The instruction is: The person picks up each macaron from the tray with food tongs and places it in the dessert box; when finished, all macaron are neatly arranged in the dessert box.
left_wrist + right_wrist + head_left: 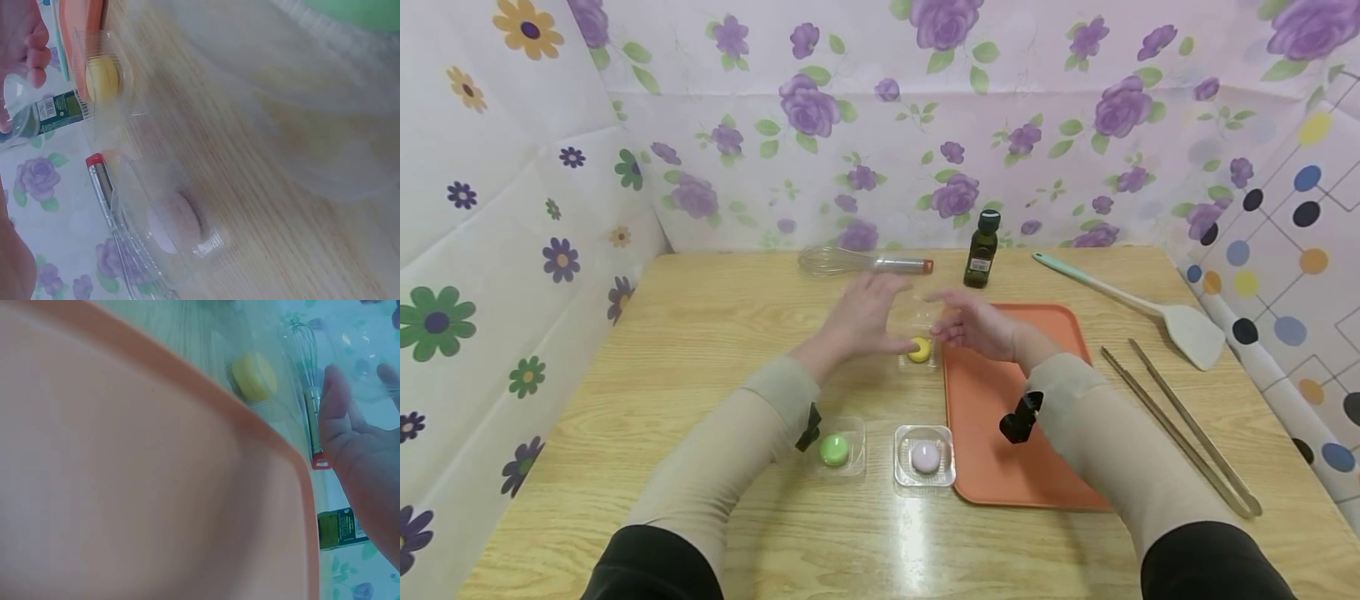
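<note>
Between my two hands is a thin clear plastic piece, apparently a lid (362, 365), faint in the head view. My left hand (863, 315) curves at its left side, thumb and fingers spread around the edge. The right hand (981, 325) holds the other side with bent fingers, over the corner of the orange tray (996, 483). Below them a yellow macaron (919, 350) sits in a clear plastic box. Nearer me are a green macaron (834, 450) and a lilac macaron (926, 457), each in a clear box. Another boxed pinkish macaron (175, 222) is hidden by my left hand in the head view.
A whisk (865, 262) and a dark green bottle (981, 250) are by the back edge. Right of the tray lie a spatula (1191, 333) and metal tongs (1187, 429). Patterned sheets (880, 125) enclose the wooden table (700, 350) at the back and sides.
</note>
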`<action>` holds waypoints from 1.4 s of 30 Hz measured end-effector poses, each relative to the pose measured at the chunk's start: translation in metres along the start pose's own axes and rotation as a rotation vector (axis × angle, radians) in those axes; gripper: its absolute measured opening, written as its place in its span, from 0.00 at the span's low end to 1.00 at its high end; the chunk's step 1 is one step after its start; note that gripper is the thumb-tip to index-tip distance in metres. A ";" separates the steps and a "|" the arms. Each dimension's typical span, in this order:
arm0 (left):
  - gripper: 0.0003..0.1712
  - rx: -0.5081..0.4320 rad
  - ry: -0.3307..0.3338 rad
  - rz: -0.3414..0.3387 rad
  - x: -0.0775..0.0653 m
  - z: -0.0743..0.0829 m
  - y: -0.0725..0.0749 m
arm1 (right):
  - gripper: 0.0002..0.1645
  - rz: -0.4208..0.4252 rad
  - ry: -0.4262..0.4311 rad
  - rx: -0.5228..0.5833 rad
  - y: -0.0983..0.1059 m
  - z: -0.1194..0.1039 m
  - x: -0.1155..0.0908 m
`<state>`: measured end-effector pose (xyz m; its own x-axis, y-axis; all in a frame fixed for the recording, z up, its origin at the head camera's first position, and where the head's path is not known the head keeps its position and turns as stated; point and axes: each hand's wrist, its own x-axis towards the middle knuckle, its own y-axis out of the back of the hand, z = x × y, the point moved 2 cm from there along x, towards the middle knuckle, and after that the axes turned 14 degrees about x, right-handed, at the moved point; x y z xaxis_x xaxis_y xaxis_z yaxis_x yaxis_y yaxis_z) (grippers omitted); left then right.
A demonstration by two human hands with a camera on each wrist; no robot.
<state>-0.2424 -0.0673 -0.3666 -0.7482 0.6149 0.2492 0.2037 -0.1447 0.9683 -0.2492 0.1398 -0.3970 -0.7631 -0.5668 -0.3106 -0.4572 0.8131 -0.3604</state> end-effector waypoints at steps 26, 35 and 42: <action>0.49 -0.294 0.095 -0.316 0.000 -0.006 -0.017 | 0.43 -0.049 0.145 -0.606 0.003 0.001 -0.009; 0.51 -0.157 0.075 -0.321 0.000 -0.004 -0.021 | 0.51 0.006 0.196 -0.846 0.002 0.009 -0.003; 0.53 -0.054 0.019 -0.372 -0.001 -0.001 -0.025 | 0.52 0.003 0.253 -1.026 0.004 0.017 0.003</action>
<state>-0.2473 -0.0649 -0.3913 -0.7762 0.6190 -0.1202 -0.1175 0.0453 0.9920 -0.2456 0.1396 -0.4139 -0.7837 -0.6165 -0.0753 -0.5323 0.6041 0.5931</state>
